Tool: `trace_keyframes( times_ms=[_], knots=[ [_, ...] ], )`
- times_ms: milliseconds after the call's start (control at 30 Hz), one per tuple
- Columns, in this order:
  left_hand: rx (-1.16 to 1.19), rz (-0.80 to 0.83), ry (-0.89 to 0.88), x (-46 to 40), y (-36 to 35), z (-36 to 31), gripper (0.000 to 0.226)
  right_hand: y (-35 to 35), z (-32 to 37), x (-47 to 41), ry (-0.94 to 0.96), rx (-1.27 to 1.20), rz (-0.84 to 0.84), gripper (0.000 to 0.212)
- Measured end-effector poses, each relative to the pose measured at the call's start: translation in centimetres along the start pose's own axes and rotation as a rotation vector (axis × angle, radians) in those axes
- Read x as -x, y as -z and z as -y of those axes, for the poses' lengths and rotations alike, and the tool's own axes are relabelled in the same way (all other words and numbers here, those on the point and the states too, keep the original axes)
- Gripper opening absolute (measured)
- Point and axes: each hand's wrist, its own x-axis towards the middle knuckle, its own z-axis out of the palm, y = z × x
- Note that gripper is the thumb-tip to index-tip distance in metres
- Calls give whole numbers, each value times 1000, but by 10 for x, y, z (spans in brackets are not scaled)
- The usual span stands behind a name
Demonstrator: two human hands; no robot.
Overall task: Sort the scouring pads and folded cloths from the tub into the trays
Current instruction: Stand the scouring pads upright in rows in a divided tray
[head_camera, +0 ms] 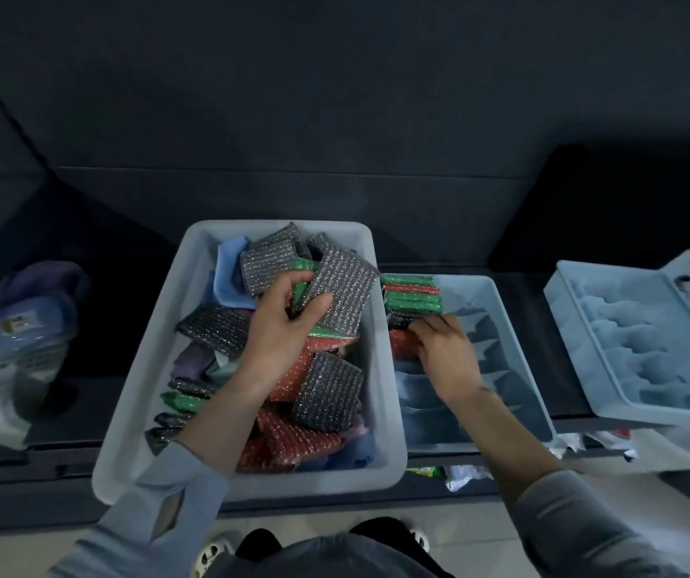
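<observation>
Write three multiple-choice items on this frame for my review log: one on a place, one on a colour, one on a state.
1. Where do the sorted scouring pads stand?
A. far end of the divided tray
B. the right-hand tray
C. the floor

2. What colour is the pad that the left hand holds?
A. yellow
B. silvery grey
C. white

3. How is the right-hand tray?
A. full of pads
B. upside down
C. holding no pads

Answers: 1 A, the pads stand in a row there by the right hand; 2 B, it glitters grey; 3 C, its hollows show bare.
</observation>
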Motion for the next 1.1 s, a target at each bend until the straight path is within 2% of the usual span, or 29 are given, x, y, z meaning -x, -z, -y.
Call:
trace_keyframes(
  times_ms=[100, 133, 200, 267, 400, 433, 567, 667, 733, 833, 900, 1033, 1100],
  knots=[
    [-17, 30, -19, -2, -3, -2, 39, 32, 18, -10, -202, -385, -119, 9],
    [-26, 49, -25, -2, -5, -3, 40, 47, 29, -18, -295, -514, -143, 19],
    [-40, 85, -41, -2, -12, -7, 46, 68, 46, -33, -440, -762, 27, 37],
    [-48, 97, -62, 0, -17, -13, 54, 75, 58, -42, -486, -1036, 192, 38],
    [-42, 48, -78, -2, -13, -13, 32, 85, 51, -43, -622, -1490, 106, 15],
    [-44, 27, -76, -4, -9, -11, 31, 90, 42, -40, -639, -1517, 79, 12],
    [20, -24, -74, -6, 1, -4, 48, 92, -4, -15, -594, -1078, 94, 8],
    [66, -50, -39, -7, 2, -3, 59, 71, -21, 2, -347, -595, 201, 19],
    [60, -42, -13, -4, -1, -6, 55, 54, -15, 9, -159, -319, 176, 22],
    [57, -26, -35, -1, -3, -5, 44, 29, -3, 11, 1, -218, -2, 18],
    [55, -21, -56, 1, -4, -5, 39, 15, -1, 14, 23, -180, -33, 17],
    [77, -10, -62, 1, -3, -4, 37, 5, 7, 22, -66, -98, 136, 9],
    [79, 0, -73, 1, -3, -4, 37, 15, 13, 14, -180, -117, 143, 23]
  ],
)
